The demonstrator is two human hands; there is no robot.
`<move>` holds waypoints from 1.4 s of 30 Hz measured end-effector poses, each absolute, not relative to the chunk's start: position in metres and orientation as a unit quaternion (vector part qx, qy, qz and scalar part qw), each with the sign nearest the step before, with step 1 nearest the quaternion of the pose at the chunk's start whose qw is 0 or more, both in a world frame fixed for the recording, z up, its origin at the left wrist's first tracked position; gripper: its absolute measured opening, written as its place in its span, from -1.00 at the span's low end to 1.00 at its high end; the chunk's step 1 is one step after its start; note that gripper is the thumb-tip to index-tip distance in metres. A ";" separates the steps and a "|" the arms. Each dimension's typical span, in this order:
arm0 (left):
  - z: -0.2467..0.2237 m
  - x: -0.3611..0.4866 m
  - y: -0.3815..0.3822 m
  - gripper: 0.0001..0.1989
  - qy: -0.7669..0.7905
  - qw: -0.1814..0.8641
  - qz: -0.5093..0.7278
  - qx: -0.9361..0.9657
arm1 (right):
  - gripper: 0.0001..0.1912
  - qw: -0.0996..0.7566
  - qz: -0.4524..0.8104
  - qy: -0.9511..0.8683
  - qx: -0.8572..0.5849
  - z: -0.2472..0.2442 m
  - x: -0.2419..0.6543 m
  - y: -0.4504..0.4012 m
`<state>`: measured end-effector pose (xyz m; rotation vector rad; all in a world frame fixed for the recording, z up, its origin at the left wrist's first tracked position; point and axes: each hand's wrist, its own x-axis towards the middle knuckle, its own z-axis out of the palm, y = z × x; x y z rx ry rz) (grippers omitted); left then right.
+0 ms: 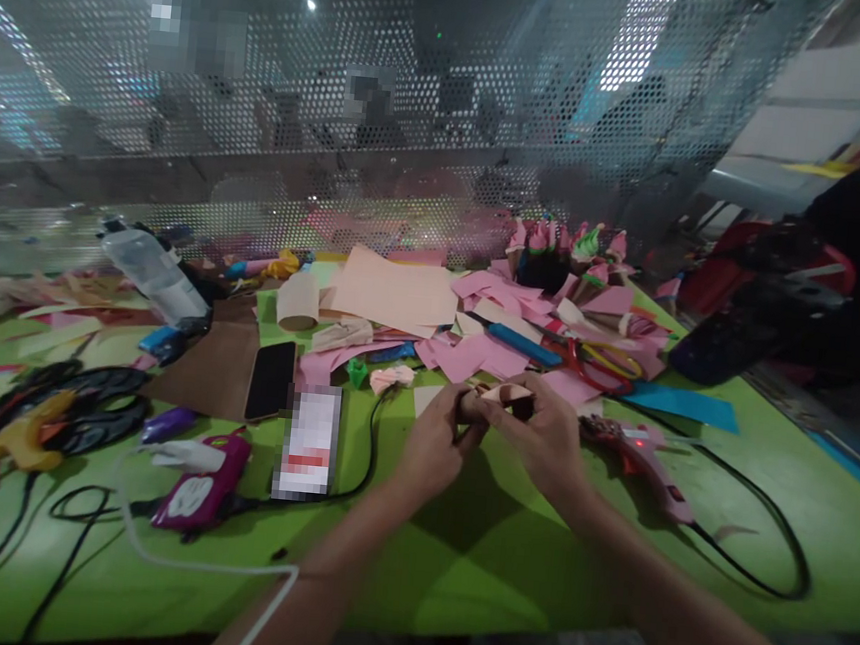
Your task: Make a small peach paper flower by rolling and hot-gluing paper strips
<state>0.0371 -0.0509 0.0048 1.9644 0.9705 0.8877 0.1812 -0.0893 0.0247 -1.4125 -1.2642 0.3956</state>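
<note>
Near the middle of the green table, my left hand (441, 439) and my right hand (541, 435) meet around a small curled piece of pale peach paper (505, 393). Fingers of both hands are closed on it, and they hide part of its shape. To the right of my right hand lies a pink glue gun (654, 468) with a red light lit and a black cord. Just left of my hands sits a small pale pink ruffled piece (393, 378), beside a little green piece (356, 372).
Pink paper scraps (464, 354), a blue cutter (524, 344) and red-handled scissors (598, 372) lie beyond my hands. Left are a black phone (271, 381), a lit phone (308, 442), a magenta power strip (201, 483) with cords, and a bottle (155, 273). A perforated metal screen (412, 180) stands behind.
</note>
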 end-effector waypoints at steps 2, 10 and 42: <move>0.007 0.037 -0.051 -0.66 0.379 0.385 0.350 0.765 | -0.73 0.557 0.154 -0.550 -0.603 0.024 0.182 -0.089; 0.012 0.036 -0.055 -0.59 0.383 0.393 0.327 0.769 | -0.72 0.504 0.105 -0.587 -0.625 0.026 0.185 -0.090; 0.021 0.032 -0.048 -0.64 0.378 0.400 0.264 0.792 | -0.79 0.607 0.375 -0.502 -0.489 0.029 0.194 -0.083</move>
